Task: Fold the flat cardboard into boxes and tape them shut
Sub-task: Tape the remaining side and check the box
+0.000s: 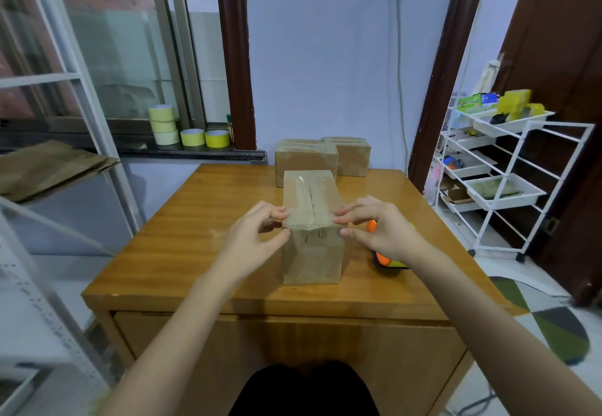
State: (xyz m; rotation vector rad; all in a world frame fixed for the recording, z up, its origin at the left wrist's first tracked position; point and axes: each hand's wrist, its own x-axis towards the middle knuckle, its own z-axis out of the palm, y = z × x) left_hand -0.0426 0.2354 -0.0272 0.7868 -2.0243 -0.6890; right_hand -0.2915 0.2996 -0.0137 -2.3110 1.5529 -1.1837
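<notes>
Left hand pinching the near left top corner of the box, thumb low on the side, fingers curled over the edge. Right hand mirroring it on the near right corner, fingertips on top, thumb pressing the side wall. Both closed on the box, apparently working down a strip of clear tape across the near end of the lid. Looks like the sealing step, nearly finished on this one.

To do it well: rubbing outward from the centre seam, then down over each corner, so no bubble or lifted edge remains. Keeping the flaps level and butted together while pressing; steady, even pressure, no crushing of the thin wall.

Box standing mid-table, near the front. Tape dispenser, orange and dark, just behind the right wrist. Two finished boxes at the far edge. Spare tape rolls on the windowsill, flat cardboard on the shelf at left.
</notes>
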